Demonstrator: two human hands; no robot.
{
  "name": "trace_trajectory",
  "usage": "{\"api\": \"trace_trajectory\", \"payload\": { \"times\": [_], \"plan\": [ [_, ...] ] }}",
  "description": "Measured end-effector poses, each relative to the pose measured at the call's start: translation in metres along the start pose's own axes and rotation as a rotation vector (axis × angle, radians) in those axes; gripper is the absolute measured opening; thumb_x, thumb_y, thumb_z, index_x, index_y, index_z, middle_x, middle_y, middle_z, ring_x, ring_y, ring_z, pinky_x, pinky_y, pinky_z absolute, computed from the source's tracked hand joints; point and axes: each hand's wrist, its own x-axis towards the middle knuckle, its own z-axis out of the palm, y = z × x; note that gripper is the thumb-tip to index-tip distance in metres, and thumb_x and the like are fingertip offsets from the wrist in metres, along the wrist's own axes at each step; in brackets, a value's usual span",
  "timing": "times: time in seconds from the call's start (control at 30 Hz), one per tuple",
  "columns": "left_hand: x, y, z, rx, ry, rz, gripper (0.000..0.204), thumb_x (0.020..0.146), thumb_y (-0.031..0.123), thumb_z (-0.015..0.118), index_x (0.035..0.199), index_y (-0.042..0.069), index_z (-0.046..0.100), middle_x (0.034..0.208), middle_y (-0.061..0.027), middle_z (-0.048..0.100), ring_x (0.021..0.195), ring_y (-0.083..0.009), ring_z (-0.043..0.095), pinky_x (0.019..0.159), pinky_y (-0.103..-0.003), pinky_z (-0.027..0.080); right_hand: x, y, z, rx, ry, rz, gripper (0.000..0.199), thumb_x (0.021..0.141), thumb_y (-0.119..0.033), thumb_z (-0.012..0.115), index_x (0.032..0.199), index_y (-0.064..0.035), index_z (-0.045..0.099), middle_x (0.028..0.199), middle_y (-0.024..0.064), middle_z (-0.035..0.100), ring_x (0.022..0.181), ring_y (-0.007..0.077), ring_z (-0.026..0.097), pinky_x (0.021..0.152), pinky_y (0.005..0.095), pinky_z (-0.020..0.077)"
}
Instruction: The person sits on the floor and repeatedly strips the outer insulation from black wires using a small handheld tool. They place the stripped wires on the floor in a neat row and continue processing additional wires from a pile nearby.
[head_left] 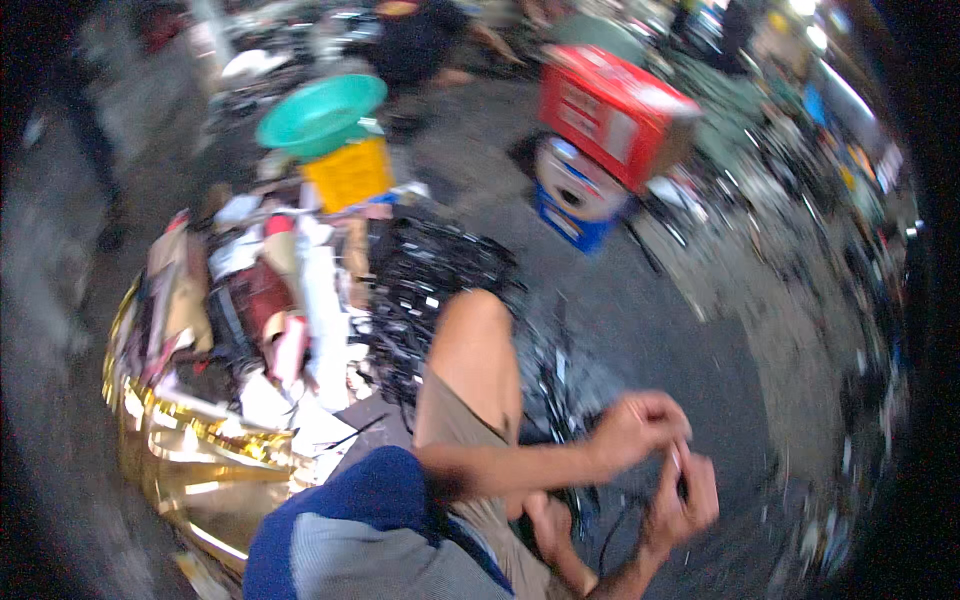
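One fisheye view, head-mounted, faces down and forward over the floor (680, 340). Left hand (632, 434) and right hand (680, 512) appear near; red box (610, 110) stands farther off.

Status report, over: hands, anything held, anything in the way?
Left hand, right hand: close together, fingers bent. Anything held: too blurred to tell. Black heap and red box: both away from the hands.

Counting one left hand (640, 432), one right hand (687, 500): two total. Also seeing one teal basin (320, 115), one yellow container (350, 177), one red box (612, 112), one blue-and-white container (575, 190), one bare knee (475, 335), one heap of black strips (430, 265). Can't count single strips or loose scraps (180, 290) at left: too blurred, jumbled.
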Motion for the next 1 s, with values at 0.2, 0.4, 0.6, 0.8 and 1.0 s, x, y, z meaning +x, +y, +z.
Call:
{"api": "trace_trajectory", "payload": {
  "times": [0.2,0.4,0.6,0.8,1.0],
  "plan": [
    [0.025,0.038,-0.026,-0.119,0.22,0.026,0.003,0.089,0.003,0.069,0.092,0.004,0.07,0.085,-0.0035,0.069,0.072,-0.0085,0.061,0.067,-0.022,0.049,0.014,-0.008,0.009,0.034,0.004,-0.153,0.016,0.078,0.0,0.079,0.094,0.0006,0.076,0.077,0.012,0.071,0.066,0.0203,0.067,0.059,0.0297,0.0514],
    [0.061,0.064,-0.09,-0.125,0.332,0.078,0.006,0.091,0.005,0.067,0.096,0.002,0.068,0.086,-0.0047,0.067,0.071,-0.0116,0.06,0.065,-0.025,0.049,-0.025,-0.001,0.012,0.046,-0.047,0.015,0.017,0.077,0.0,0.082,0.093,0.0011,0.076,0.073,0.0113,0.069,0.061,0.0193,0.065,0.056,0.029,0.0489],
    [0.107,0.055,-0.188,-0.13,0.566,-0.009,0.005,0.091,0.009,0.069,0.09,0.004,0.067,0.076,-0.0031,0.062,0.06,-0.0119,0.057,0.047,-0.023,0.041,-0.084,0.015,0.002,0.036,-0.098,0.15,0.016,0.076,-0.001,0.082,0.091,0.0006,0.076,0.075,0.0127,0.07,0.062,0.0207,0.066,0.057,0.0302,0.0504],
    [0.137,0.008,-0.294,0.029,0.717,-0.279,0.013,0.092,0.012,0.069,0.081,0.008,0.063,0.061,-0.0003,0.051,0.048,-0.0122,0.048,0.04,-0.025,0.033,-0.153,0.043,-0.038,0.108,-0.274,0.37,0.015,0.083,-0.007,0.077,0.096,-0.0003,0.073,0.079,0.0142,0.068,0.065,0.0295,0.066,0.059,0.0383,0.052],
    [0.146,-0.07,-0.338,0.249,0.96,-0.378,0.007,0.09,0.006,0.068,0.087,0.0,0.066,0.057,-0.006,0.057,0.039,-0.0166,0.048,0.033,-0.031,0.03,-0.18,0.054,-0.073,-0.002,-0.362,0.47,0.013,0.086,-0.013,0.074,0.091,-0.0004,0.073,0.078,0.0146,0.068,0.07,0.0314,0.067,0.064,0.0387,0.0527]
  ]
}}
